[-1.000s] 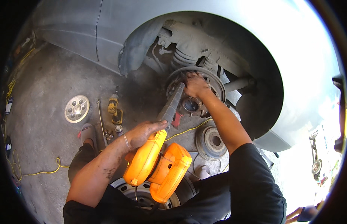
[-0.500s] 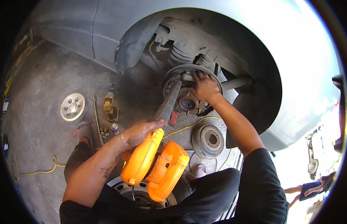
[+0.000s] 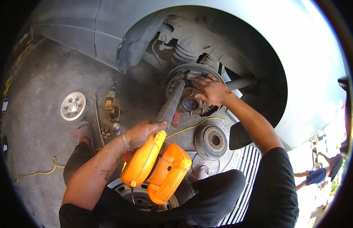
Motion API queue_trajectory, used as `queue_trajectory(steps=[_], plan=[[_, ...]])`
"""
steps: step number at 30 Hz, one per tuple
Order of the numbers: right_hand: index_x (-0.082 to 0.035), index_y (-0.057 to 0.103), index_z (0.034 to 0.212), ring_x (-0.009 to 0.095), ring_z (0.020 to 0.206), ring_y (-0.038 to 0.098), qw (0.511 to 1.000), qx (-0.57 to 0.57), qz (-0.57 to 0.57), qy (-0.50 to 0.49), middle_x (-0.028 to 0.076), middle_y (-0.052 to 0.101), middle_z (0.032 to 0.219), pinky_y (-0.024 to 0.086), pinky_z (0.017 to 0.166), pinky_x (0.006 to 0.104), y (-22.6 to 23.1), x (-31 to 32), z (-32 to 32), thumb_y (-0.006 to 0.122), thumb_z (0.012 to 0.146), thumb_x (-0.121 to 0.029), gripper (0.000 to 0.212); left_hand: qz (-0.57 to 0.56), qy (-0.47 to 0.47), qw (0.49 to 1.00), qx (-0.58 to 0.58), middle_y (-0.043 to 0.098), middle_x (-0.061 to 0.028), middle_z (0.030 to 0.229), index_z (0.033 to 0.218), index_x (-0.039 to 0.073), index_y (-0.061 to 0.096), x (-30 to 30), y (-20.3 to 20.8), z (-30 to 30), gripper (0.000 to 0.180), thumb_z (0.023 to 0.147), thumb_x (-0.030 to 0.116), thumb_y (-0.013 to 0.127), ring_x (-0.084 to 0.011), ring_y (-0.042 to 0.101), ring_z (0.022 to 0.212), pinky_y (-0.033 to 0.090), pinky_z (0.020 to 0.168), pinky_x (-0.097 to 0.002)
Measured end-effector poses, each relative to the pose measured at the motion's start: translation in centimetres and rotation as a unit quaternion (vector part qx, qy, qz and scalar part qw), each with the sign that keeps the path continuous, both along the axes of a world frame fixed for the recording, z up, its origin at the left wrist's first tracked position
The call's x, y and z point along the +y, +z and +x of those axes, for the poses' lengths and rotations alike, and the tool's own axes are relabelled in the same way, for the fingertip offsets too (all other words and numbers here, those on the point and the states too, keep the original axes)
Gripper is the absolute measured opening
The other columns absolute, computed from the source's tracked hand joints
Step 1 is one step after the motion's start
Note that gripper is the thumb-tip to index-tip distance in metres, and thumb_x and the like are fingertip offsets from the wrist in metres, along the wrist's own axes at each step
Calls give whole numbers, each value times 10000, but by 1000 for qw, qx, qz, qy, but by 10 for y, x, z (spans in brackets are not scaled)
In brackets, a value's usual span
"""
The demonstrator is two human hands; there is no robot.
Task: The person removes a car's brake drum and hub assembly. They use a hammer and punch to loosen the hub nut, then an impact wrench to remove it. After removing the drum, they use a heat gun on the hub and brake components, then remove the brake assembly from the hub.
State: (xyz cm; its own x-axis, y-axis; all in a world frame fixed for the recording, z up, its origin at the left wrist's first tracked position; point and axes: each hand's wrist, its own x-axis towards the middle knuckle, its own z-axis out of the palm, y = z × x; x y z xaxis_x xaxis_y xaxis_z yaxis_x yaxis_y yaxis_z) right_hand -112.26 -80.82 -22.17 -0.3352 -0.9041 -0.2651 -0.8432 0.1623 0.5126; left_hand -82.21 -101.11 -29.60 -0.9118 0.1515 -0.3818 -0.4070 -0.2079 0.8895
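An orange electric blower (image 3: 155, 163) lies across my lap, its long grey nozzle (image 3: 172, 102) pointing up at the exposed brake assembly (image 3: 191, 104) inside the wheel arch. My left hand (image 3: 145, 133) is closed round the base of that nozzle. My right hand (image 3: 211, 90) rests against the upper right of the brake assembly, fingers stretched toward the top and nothing held in them. In the middle of the assembly sits the wheel hub (image 3: 191, 103), with studs around it. The nozzle's tip reaches the assembly's upper left side.
Right of the nozzle, a brake drum (image 3: 211, 142) lies on the floor by a yellow cord (image 3: 201, 123). To the left are a hubcap (image 3: 73, 106), a cordless drill (image 3: 111, 102), a long metal bar (image 3: 98, 117) and a can (image 3: 116, 128). A wheel (image 3: 144, 199) is beneath me. Another person (image 3: 320, 171) is at far right.
My right hand has slid slightly down and right along the top of the brake assembly. The blower has barely moved. At far right, the other person has moved up into fuller view.
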Motion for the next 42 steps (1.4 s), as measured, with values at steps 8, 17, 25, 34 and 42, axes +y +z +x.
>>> queue_trajectory(steps=[8,17,25,34,42], plan=[[-32,269,1564,313,1524,208,996,-83,24,-23,169,226,1643,132,1249,448,-40,-17,19,321,994,-643,837,42,20,999,6,648,-92,743,968,27,612,2,1,2,491,946,517,633,-194,667,599,574,586,-339],[-56,436,1482,345,1445,341,994,-61,-88,-29,177,372,1552,211,1221,452,-25,-1,16,400,1006,-554,689,34,0,999,10,643,-84,763,986,26,613,2,3,-2,512,935,535,635,-186,662,612,569,581,-329],[-189,544,1414,281,1420,382,984,53,-161,-44,92,446,1502,255,1186,520,-6,-27,-7,612,925,-450,559,28,-11,1000,-2,647,-87,768,1006,24,608,5,0,-2,510,940,530,631,-185,659,608,563,580,-322],[-399,392,1519,221,1544,128,996,90,0,-21,-18,197,1664,72,1250,536,-5,-88,-38,548,916,-618,660,79,-43,996,4,652,-71,795,1042,42,612,6,0,-10,491,948,524,631,-177,665,656,568,626,-332],[-337,258,1582,195,1546,125,986,145,-46,63,-37,170,1673,41,1250,535,-33,-83,-52,362,1005,-603,644,26,-38,999,-9,642,-55,843,1056,38,623,4,9,-8,546,936,571,621,-141,627,691,521,626,-310]])
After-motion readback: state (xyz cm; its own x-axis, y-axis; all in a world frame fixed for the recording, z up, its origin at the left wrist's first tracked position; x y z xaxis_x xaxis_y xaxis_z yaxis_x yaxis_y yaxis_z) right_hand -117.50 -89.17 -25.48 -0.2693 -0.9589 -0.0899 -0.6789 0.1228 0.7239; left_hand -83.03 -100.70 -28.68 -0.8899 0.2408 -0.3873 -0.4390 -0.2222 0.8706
